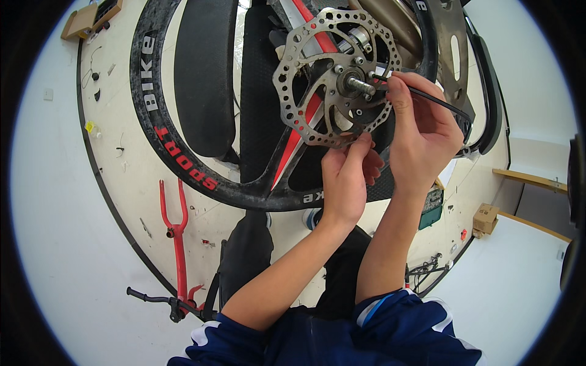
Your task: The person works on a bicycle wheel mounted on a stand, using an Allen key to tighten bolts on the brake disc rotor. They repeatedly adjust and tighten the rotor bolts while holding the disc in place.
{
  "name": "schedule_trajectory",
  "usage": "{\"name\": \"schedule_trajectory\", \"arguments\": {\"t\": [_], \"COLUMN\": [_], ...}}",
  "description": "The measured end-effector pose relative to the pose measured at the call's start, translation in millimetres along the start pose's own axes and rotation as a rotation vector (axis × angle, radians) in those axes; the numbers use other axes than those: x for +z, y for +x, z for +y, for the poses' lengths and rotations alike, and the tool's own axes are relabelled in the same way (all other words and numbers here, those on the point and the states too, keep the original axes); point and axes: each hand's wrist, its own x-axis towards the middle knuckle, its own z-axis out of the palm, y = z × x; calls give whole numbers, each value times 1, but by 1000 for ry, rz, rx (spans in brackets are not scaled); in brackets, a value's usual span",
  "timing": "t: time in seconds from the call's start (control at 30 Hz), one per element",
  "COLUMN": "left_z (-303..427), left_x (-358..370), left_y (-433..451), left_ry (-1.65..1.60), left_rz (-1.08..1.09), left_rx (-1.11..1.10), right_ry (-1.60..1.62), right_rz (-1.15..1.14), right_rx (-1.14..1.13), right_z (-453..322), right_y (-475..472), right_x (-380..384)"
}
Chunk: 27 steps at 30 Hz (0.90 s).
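Note:
A metal brake disc rotor (289,98) with rows of holes lies on the hub of a black bicycle wheel (149,78) with red and white spokes. Several socket-head bolts surround a threaded axle (361,86) that sticks out of the hub. In my right hand (423,130) is a black L-shaped hex key (432,97), pinched between thumb and fingers. Its tip meets a bolt (371,74) on the axle's right side. My left hand (344,180) grips the rotor's lower edge, thumb on top; some of its fingers are hidden under the edge.
Beneath the wheel is a black textured surface (258,114), with a black padded cushion (203,78) alongside. A red bicycle fork (181,247) and handlebar (149,296) rest at lower left. Small parts are scattered over the floor. Cardboard boxes (485,218) and a green case (431,215) lie to the right.

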Motion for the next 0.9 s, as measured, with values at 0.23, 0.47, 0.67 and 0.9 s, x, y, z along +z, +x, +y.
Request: {"name": "schedule_trajectory", "arguments": {"t": [0.23, 0.47, 0.67, 0.9], "left_z": [3, 2, 4, 1], "left_x": [3, 4, -1, 2], "left_y": [-1, -1, -3, -1], "left_ry": [-43, -58, 36, -79], "left_rz": [18, 14, -37, -24], "left_rx": [-31, -23, -89, -48], "right_ry": [53, 86, -97, -39], "right_rz": [100, -6, 42, 23], "right_rx": [62, -49, -50, -36], "right_z": [-6, -2, -3, -12], "right_y": [-6, -3, -5, -3], "right_x": [10, 10, 10, 9]}}
